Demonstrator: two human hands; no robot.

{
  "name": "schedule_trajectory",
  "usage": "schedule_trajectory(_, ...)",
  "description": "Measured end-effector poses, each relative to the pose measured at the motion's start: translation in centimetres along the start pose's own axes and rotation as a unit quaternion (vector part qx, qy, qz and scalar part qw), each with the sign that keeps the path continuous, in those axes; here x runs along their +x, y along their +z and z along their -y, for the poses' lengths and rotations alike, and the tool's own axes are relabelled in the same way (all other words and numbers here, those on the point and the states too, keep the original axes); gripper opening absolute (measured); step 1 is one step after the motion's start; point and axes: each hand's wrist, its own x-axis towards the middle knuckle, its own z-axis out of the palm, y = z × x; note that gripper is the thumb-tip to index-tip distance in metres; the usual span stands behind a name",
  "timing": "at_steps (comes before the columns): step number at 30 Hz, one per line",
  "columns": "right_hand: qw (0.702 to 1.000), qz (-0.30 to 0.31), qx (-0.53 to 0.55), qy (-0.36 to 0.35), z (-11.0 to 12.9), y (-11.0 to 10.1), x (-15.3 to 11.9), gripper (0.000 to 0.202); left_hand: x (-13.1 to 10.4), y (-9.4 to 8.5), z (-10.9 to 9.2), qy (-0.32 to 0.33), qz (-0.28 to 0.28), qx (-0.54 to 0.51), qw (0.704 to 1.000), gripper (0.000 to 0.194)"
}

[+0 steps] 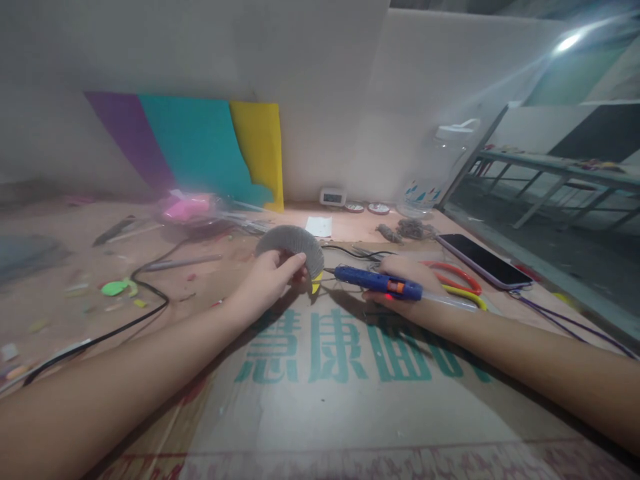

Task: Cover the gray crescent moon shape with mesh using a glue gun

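Grey arch (287, 239) sits above the middle of the bench (351, 230), pinched between the thumb and curled fingers of the left hand (265, 279), its yellow tip (317, 283) pointing down on the right. The right hand (416, 269) is closed around the blue glue gun (370, 279), whose nozzle comes up just beside the tip; whether the two touch, I cannot tell. The step in hand looks to be gluing at that end, and the next move seems to call for a still left hold and a small, well-aimed squeeze from the right, with fingers clear of the hot nozzle. Counted, there is one arch with one tip, and one gun. Around them are one red handle (469, 272) and one yellow handle (473, 295) by the right wrist, one phone (487, 259), one bottle (423, 183), one clock (333, 197), two round tins (355, 207), one white paper (319, 227) and two grey clumps (413, 229). Three coloured sheets (195, 147) stand at the back: purple, teal and yellow. To the left are one pink bundle (187, 207) and one green piece (115, 287); the small scraps there are too blurred to count.
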Motion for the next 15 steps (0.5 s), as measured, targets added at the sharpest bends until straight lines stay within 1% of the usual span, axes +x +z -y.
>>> schedule_trajectory(3,0.998,-0.005,0.045,0.038,0.1,0.2,0.1,0.038,0.0,0.0,-0.2,-0.022,-0.006,-0.013,1.0,0.031)
schedule_trajectory(7,0.979,-0.022,0.181,0.094,0.0,0.1,0.3,0.031,-0.1,0.0,-0.4,-0.048,0.0,-0.079,0.996,0.032)
schedule_trajectory(9,0.967,-0.03,0.22,0.127,0.0,-0.4,0.5,0.029,-0.1,0.1,-0.4,-0.061,0.005,-0.093,0.994,0.032)
schedule_trajectory(12,0.956,-0.057,0.229,0.174,-0.2,-1.5,0.9,0.028,-0.1,0.2,-0.3,-0.061,-0.004,-0.089,0.994,0.029)
schedule_trajectory(13,0.952,-0.074,0.238,0.177,-0.3,-1.9,1.0,0.029,-0.1,0.3,-0.3,-0.06,-0.007,-0.091,0.994,0.029)
schedule_trajectory(15,0.943,-0.108,0.269,0.161,-0.7,-2.7,1.3,0.033,0.0,0.3,-0.2,-0.062,-0.013,-0.103,0.993,0.029)
